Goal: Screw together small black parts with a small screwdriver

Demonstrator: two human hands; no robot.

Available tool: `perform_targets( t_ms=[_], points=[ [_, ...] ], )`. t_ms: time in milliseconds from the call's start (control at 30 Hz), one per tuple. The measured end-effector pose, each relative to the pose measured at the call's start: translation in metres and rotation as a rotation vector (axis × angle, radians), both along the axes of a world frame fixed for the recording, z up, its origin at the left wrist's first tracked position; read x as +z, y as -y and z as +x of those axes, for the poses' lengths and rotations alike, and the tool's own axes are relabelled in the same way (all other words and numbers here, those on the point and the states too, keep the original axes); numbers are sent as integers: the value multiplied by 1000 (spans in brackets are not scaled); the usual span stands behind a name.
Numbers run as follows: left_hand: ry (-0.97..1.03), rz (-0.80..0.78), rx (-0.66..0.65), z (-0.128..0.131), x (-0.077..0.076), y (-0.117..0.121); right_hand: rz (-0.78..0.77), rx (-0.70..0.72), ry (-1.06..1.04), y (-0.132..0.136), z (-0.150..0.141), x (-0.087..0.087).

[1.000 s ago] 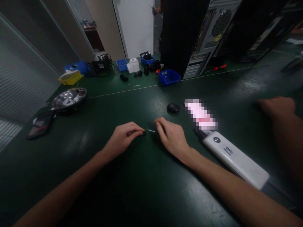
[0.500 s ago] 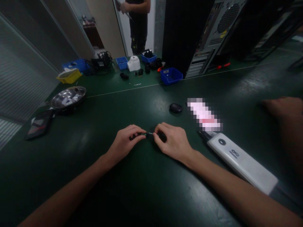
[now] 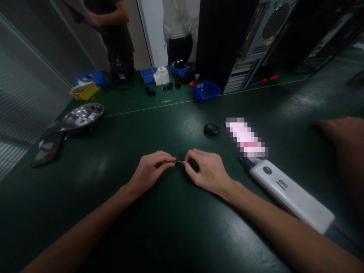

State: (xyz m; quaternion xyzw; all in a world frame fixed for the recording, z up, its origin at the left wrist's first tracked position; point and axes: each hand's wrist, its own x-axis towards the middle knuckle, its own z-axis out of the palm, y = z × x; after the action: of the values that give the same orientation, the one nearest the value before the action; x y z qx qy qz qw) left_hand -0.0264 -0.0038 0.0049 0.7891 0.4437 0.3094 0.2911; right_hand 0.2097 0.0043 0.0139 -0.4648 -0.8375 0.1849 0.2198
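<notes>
Low over the green tabletop, my left hand (image 3: 150, 170) pinches a small dark piece with some green on it (image 3: 176, 163) between thumb and fingertips. My right hand (image 3: 209, 172) faces it from the right, its thumb and index finger closed on a thin silvery rod (image 3: 180, 162). The rod's tip meets or nearly meets the small piece; I cannot tell whether they are joined. The rest of the rod is hidden within the right hand. Beyond that hand lies a black computer mouse (image 3: 212, 129).
A white bar-shaped device marked 18 (image 3: 290, 193) lies right of my forearm, below a pixelated pink item (image 3: 246, 137). Another person's hand (image 3: 341, 127) rests at far right. A metal bowl (image 3: 96, 110), yellow bin (image 3: 84, 91) and blue bin (image 3: 206, 91) stand farther back.
My hands hold nearly the same pose, pinching the same small things. In the background, the standing person has shifted left and another person in a light top has come into view.
</notes>
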Motion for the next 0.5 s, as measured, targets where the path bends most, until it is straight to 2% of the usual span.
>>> perform_targets(
  t_ms=[333,500],
  points=[
    [-77,83,-36,5,-2,4,28,91,53,1,-1,0],
    [-27,72,-76,5,-4,3,13,128,0,3,-3,-3]
  ],
)
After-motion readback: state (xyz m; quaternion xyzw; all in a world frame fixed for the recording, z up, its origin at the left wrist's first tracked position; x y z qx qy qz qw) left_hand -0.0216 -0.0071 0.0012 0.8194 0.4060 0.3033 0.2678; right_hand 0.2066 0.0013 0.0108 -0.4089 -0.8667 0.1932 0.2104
